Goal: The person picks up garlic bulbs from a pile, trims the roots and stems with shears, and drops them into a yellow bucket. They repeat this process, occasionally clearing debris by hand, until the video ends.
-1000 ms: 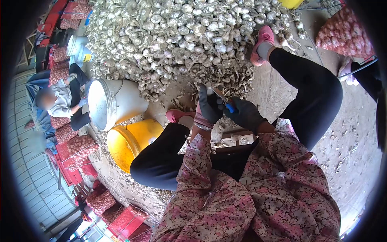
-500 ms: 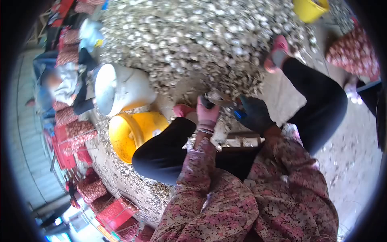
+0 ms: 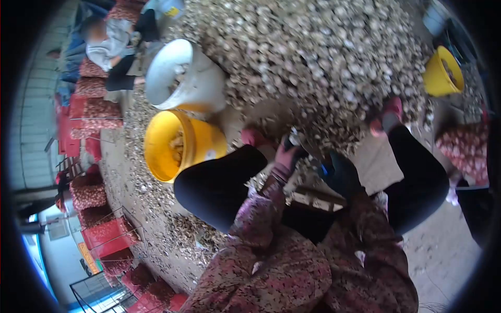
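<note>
My left hand (image 3: 288,156), in a pink and black glove, is closed around a pale garlic bulb (image 3: 295,139) in front of my knees. Close on its right, my right hand (image 3: 338,173) wears a dark glove and is wrapped round a blue-handled tool (image 3: 327,169). A dark, blade-like part of the tool points toward the bulb. Beyond both hands spreads a large heap of garlic bulbs (image 3: 313,62). A small wooden frame (image 3: 315,197) lies between my legs, under my forearms.
On the left stand a yellow bucket (image 3: 209,140) and a white bucket (image 3: 206,86), both with some contents. Another yellow bucket (image 3: 436,75) is at the right. Red mesh sacks (image 3: 88,193) line the left side; a person (image 3: 112,44) sits at the upper left.
The view has turned, so the buckets, heap and sacks appear shifted. Both hands show slightly lower and to the right, still close together, the left still around the bulb.
</note>
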`<state>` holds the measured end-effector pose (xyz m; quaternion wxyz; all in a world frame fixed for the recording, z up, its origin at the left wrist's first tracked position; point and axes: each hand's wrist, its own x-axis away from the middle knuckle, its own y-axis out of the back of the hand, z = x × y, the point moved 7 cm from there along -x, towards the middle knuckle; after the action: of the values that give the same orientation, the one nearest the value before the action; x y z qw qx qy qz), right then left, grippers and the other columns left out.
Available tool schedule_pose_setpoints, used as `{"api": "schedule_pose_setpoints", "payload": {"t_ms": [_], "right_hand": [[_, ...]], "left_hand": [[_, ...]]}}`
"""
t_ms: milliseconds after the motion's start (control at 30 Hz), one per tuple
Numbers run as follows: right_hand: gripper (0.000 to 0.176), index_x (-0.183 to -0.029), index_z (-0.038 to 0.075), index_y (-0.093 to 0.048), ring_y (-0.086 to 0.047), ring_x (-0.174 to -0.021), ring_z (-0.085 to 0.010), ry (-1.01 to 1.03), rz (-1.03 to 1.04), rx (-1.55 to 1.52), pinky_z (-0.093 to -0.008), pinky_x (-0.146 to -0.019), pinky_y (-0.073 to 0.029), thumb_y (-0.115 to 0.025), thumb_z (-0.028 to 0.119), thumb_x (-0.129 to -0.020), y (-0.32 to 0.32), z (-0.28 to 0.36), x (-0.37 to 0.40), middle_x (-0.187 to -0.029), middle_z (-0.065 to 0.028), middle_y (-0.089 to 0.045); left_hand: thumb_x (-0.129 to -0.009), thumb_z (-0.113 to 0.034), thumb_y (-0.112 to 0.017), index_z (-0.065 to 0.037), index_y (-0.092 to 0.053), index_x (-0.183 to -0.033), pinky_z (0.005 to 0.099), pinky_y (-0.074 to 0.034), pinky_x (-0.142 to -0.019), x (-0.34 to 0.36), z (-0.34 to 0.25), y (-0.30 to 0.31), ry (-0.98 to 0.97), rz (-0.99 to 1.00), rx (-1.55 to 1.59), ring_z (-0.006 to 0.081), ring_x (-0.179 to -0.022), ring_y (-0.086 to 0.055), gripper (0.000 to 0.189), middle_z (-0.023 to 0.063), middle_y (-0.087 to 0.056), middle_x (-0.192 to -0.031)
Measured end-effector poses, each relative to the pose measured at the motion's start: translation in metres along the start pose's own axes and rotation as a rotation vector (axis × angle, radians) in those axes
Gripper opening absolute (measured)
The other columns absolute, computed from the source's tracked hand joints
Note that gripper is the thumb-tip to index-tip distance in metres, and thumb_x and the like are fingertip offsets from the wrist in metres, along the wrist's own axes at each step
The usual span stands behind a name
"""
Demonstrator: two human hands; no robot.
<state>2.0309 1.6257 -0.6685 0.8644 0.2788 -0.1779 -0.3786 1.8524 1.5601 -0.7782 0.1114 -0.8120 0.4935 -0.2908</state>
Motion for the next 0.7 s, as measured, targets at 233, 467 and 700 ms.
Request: {"api": "schedule_pose_setpoints", "payload": {"t_ms": [233, 467, 700], "right_hand": [[0.071, -0.127, 0.002, -0.047, -0.061, -0.089, -0.0288, 0.145, -0.042, 0.363, -0.0403, -0.078, -0.046, -0.075, 0.036, -0.071, 0.039, 0.0, -0.009, -0.1, -0.0117, -0.063], [0.066, -0.123, 0.002, -0.051, -0.061, -0.082, -0.0282, 0.148, 0.027, 0.432, -0.0406, -0.074, -0.046, -0.073, 0.038, -0.072, 0.038, -0.006, -0.009, -0.091, -0.0112, -0.063], [0.051, -0.114, 0.002, -0.052, -0.062, -0.077, -0.0339, 0.038, 0.117, 0.23, -0.0446, -0.07, -0.048, -0.069, 0.031, -0.077, 0.019, -0.023, 0.007, -0.084, -0.0155, -0.062]], "left_hand": [[-0.083, 0.004, -0.062, -0.004, -0.046, -0.127, 0.0335, -0.053, -0.085, 0.004, -0.042, -0.042, -0.051, 0.156, -0.068, 0.0204, -0.102, -0.062, 0.048, 0.0091, -0.059, -0.118], [-0.078, 0.002, -0.07, -0.002, -0.047, -0.126, 0.0331, -0.047, -0.097, -0.002, -0.023, -0.038, -0.024, 0.194, -0.282, 0.0204, -0.107, -0.058, 0.054, 0.0089, -0.058, -0.118], [-0.081, 0.006, -0.065, 0.001, -0.049, -0.125, 0.0359, -0.05, -0.093, 0.01, -0.022, -0.039, 0.072, 0.205, -0.404, 0.0217, -0.104, -0.061, 0.047, 0.0122, -0.063, -0.111]]}}
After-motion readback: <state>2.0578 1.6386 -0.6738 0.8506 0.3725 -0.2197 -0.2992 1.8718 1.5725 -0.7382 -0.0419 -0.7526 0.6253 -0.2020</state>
